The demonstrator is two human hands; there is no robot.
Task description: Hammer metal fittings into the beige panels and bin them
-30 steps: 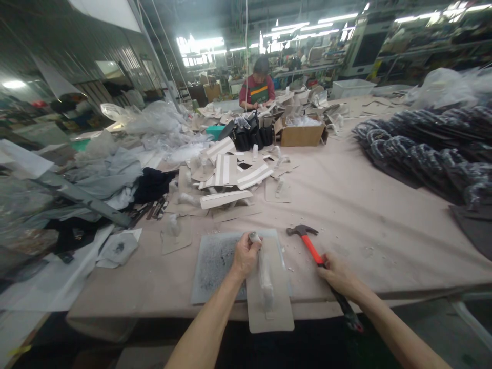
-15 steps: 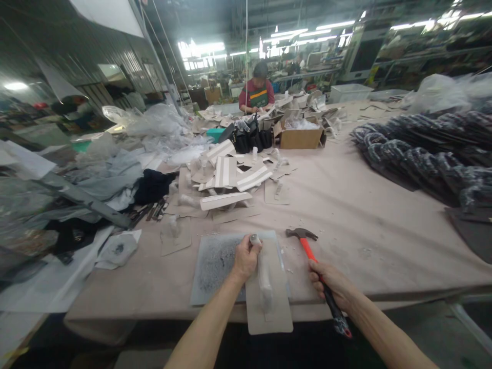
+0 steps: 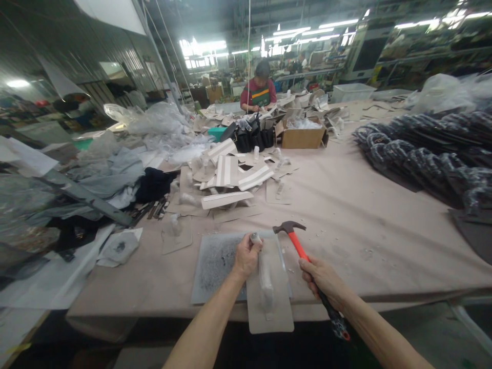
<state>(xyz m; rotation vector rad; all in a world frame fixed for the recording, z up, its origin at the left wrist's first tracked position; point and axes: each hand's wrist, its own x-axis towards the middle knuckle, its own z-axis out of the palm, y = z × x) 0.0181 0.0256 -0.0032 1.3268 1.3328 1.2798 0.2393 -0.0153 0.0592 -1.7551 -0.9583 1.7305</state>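
My left hand (image 3: pixel 246 256) is closed around the top end of a plastic-wrapped handle (image 3: pixel 266 282), which is fixed to a flat beige panel (image 3: pixel 282 307). The panel lies over the right part of a grey, black-stained board (image 3: pixel 215 271) and sticks out past the table's front edge. In my right hand (image 3: pixel 323 281) is a claw hammer (image 3: pixel 298 246) with a red and black handle. Its dark head is just right of the panel's upper end, and whether it touches anything I cannot tell. A similar panel (image 3: pixel 184 241) rests beyond the board's left corner.
A heap of beige panels (image 3: pixel 226 174) lies ahead, with a cardboard box (image 3: pixel 302 137) behind it. Dark plastic-wrapped pieces (image 3: pixel 418 154) are stacked at right. Plastic sheeting and cloth (image 3: pixel 111 174) crowd the left. A co-worker (image 3: pixel 259 92) is at the far side of the table.
My right hand has moved left with the hammer, so its head is now closer to the panel. My left hand keeps its grip on the handle.
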